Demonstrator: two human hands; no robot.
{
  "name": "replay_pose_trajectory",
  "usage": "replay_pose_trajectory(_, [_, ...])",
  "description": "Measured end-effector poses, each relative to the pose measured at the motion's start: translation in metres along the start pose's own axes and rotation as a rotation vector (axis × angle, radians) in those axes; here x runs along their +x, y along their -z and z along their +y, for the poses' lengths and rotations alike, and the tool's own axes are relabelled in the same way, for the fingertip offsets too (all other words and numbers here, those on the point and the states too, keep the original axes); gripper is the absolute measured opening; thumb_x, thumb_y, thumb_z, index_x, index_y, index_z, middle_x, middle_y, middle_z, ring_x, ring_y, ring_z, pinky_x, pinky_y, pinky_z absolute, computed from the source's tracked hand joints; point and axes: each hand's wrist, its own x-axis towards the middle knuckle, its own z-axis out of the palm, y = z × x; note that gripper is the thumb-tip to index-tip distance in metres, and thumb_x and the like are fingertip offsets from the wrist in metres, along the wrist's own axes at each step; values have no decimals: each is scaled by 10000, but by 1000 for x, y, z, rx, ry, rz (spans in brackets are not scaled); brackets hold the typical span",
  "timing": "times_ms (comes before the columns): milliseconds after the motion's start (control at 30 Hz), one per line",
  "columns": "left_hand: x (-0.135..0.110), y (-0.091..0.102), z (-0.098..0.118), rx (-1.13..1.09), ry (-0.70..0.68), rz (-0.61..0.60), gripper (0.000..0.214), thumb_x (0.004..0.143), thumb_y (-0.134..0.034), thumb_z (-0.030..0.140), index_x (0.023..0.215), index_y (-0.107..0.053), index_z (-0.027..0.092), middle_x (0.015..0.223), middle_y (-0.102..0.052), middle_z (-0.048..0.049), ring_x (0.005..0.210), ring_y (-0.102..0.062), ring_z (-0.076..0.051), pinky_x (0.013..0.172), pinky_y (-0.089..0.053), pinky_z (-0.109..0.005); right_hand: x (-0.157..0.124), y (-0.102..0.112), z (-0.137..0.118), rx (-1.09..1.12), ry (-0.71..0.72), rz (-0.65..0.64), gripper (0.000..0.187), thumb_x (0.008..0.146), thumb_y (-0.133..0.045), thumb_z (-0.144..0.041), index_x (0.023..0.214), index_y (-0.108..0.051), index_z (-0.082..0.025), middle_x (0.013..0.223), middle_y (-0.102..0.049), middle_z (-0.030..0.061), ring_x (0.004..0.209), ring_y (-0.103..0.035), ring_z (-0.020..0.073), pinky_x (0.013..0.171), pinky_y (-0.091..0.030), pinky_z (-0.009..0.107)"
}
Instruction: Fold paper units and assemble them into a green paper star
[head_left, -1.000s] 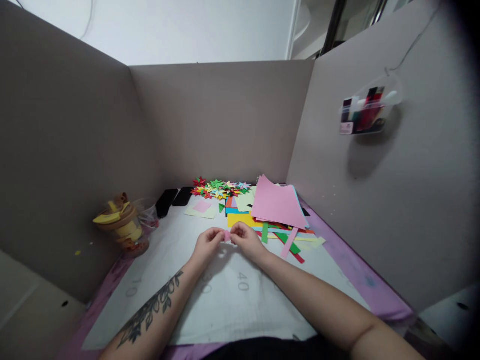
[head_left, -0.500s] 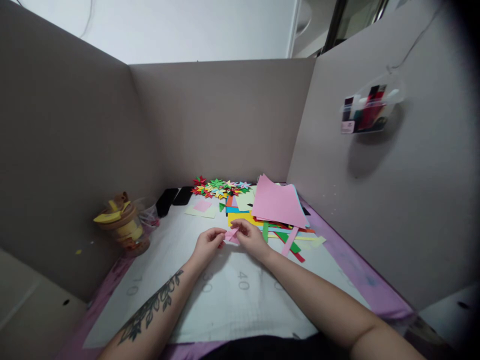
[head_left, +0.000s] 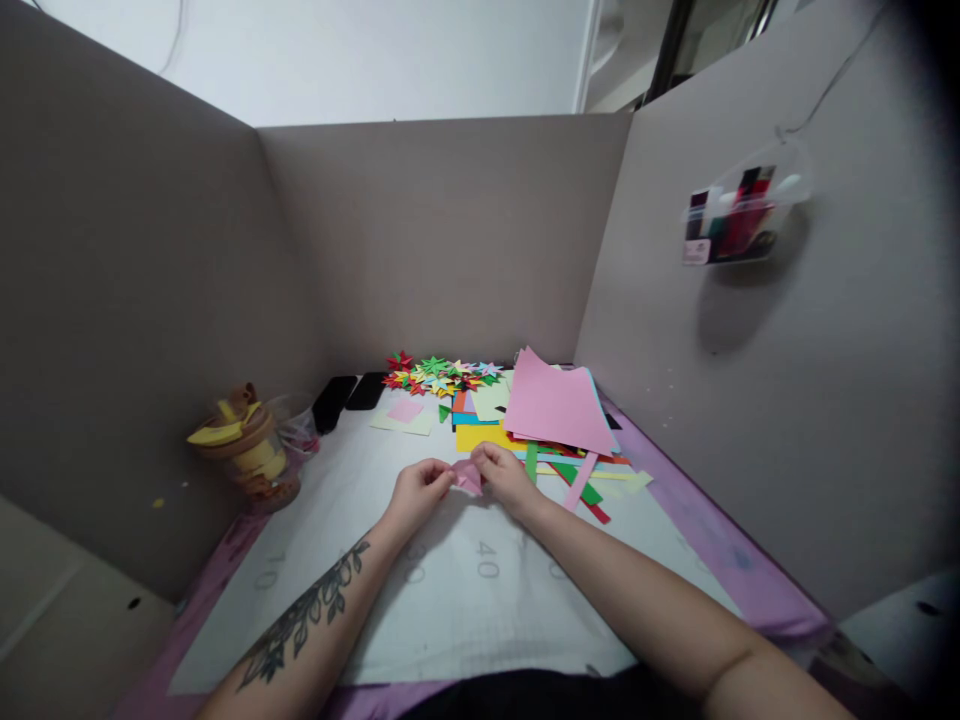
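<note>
A small folded piece of pink paper is held up between my two hands, over the white mat. Fingers and thumb of my left hand pinch its left edge. On the other side my right hand grips the upper right part, its fingertips partly covering the paper. Just beyond my right hand lie a yellow sheet and a stack of large pink sheets. Colourful folded paper stars are heaped at the back of the mat.
Paper strips in several colours lie right of my hands. Two black phone-like slabs rest at the back left, near a brown-rimmed cup. Grey panels enclose the table. A clear plastic holder hangs on the right panel.
The pink paper has been turned and spread, so a broader face of it shows. Both hands have shifted only slightly.
</note>
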Motion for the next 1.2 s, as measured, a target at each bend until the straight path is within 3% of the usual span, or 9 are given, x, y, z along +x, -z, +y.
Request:
replay_pose_trajectory(133, [3,4,3,-42,38,77,263,679,-602,387,714,-641,130,517,-550,14,474,-464,-100,474,-329,-202,1,-3,2,344,-316,-32,333,774,-502,-515,790,-526,-183,661,-581,7,536,-578,126,474,-430,231])
replay_pose_trajectory(267, [4,5,3,-31,32,130,264,664,-614,381,725,-654,127,514,-556,12,481,-472,-104,483,-336,-204,-1,-8,-1,480,-431,-111,210,750,-582,-372,813,-550,-174,743,-623,31,568,-614,119,481,-457,212])
replay_pose_trajectory(567, [1,3,2,67,-15,124,252,694,-590,367,756,-683,143,548,-592,-3,510,-490,-115,500,-353,-210,-1,-13,3,503,-374,-44,172,624,-683,-223,728,-559,-162,628,-585,-12,465,-482,57,432,-372,164])
replay_pose_trajectory(800, [-2,2,5,66,-16,86,256,709,-581,366,767,-688,141,567,-599,-10,530,-509,-121,515,-376,-218,-4,-14,5,313,-208,-103,235,700,-636,-385,711,-570,-160,532,-528,-39,440,-441,55,429,-303,169])
replay_pose_trajectory(1067, [-1,1,6,-124,57,-18,312,719,-579,381,895,-661,136,736,-674,-50,668,-601,-154,603,-463,-239,-2,-1,0,69,-70,-90,155,708,-615,-305,736,-576,-157,558,-541,-41,486,-471,76,484,-361,197])
replay_pose_trajectory(1200, [-1,0,4,-105,40,-52,293,710,-599,387,831,-672,130,724,-668,-49,647,-581,-140,603,-449,-229,-3,3,-4,-64,-42,-99,102,709,-589,-264,732,-579,-165,616,-568,-29,509,-493,85,497,-385,208])
